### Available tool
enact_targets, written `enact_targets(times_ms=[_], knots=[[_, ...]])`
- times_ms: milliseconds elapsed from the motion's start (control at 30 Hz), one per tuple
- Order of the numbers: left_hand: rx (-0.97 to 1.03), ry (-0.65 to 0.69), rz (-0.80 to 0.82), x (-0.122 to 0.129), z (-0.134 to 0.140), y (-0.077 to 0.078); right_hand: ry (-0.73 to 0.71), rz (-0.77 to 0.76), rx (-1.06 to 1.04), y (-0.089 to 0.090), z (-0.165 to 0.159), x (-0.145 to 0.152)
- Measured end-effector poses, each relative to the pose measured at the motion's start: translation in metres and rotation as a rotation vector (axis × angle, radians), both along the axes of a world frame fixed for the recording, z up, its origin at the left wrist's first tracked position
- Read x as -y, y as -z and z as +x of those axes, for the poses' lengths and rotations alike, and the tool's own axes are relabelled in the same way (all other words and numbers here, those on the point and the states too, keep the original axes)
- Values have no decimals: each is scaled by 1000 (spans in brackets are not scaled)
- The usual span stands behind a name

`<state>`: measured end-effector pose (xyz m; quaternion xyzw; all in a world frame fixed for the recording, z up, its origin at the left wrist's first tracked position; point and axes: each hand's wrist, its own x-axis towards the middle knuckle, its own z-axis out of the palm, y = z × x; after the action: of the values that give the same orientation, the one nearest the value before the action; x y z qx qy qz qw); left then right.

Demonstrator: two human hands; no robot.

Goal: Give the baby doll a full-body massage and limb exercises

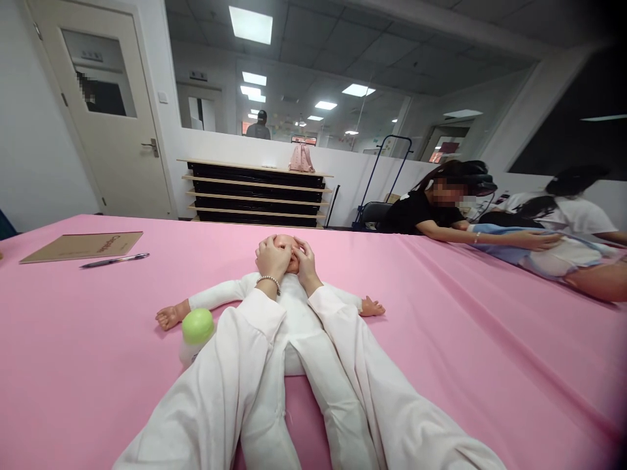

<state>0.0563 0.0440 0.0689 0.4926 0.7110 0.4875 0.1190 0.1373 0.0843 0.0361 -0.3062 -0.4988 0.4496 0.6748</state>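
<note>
A baby doll (pixel 296 320) with a white cloth body lies on its back on the pink-covered table, its arms spread and its legs toward me. My left hand (pixel 272 258) wraps the left side of the doll's head (pixel 284 242), fingers bent over the top and thumb on the face. From the other side my right hand (pixel 307 264) holds the head the same way. Both hands cover much of the face. Beside the doll's arm at left is a baby bottle (pixel 197 328) with a green cap, partly behind my sleeve.
On the pink tablecloth (pixel 441 346), a brown notebook (pixel 83 247) and a pen (pixel 115 260) lie at far left. At right a co-worker (pixel 416 215) bends over another doll (pixel 595 281); a second person (pixel 573 209) is beyond. Behind the table stands a low rack (pixel 257 189) bearing a pink backpack (pixel 300 158).
</note>
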Motion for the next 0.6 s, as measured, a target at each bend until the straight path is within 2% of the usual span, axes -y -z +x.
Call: enact_targets(times_ms=[433,600], knots=[[38,-8,14,1,0,-1,62,-25,7,4,0,-8],[26,-2,-4,1,1,-1,11,-20,8,1,1,-1]])
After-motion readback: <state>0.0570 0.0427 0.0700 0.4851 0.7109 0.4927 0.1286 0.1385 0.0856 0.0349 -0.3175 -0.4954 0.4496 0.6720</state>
